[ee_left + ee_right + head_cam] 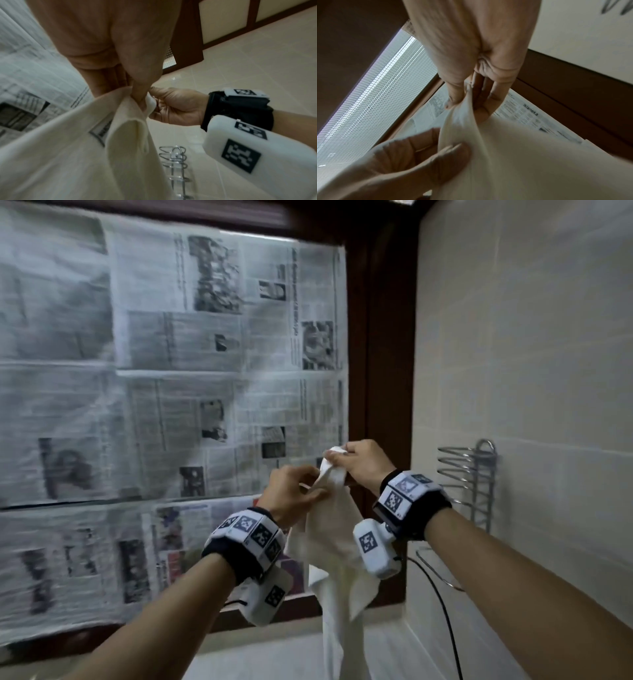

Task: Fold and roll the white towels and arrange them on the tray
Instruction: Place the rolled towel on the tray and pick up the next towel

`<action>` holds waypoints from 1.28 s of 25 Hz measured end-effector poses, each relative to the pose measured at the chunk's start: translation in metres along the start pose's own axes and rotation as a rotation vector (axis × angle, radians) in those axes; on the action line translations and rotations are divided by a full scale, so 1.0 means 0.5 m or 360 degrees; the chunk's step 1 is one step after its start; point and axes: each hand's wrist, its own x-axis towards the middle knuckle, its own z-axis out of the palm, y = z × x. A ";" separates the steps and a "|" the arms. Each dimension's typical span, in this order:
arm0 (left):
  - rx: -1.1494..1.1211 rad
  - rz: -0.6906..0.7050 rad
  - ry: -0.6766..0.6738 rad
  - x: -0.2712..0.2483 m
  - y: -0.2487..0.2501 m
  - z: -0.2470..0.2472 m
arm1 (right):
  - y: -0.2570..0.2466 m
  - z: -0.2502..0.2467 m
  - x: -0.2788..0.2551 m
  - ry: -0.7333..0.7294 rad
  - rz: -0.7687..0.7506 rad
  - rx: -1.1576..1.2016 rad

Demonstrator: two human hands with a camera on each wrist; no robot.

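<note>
Covering window (356, 337) newspaper (171, 371), tiled wall (531, 354)

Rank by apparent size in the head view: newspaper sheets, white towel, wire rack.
1. newspaper sheets, largest.
2. white towel.
3. wire rack, smallest, though it sits farther away than the towel.

Sheets of newspaper (164, 364) are stuck over a window set in a dark wooden frame (380, 344). A chrome wire rack (476, 484) is fixed to the pale tiled wall (534, 344), and a black cable (442, 604) is seen below it.
</note>
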 end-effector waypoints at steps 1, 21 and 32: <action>0.0029 -0.0023 0.0015 0.011 0.004 -0.033 | -0.027 0.003 0.014 -0.0020 -0.0006 0.0074; 0.1268 -0.0004 0.0060 0.029 0.007 -0.331 | -0.193 -0.033 0.055 -0.0063 -0.0368 -0.0695; 0.1422 -0.0180 0.0559 0.022 0.017 -0.420 | -0.206 -0.118 0.044 0.0248 -0.0443 -0.0900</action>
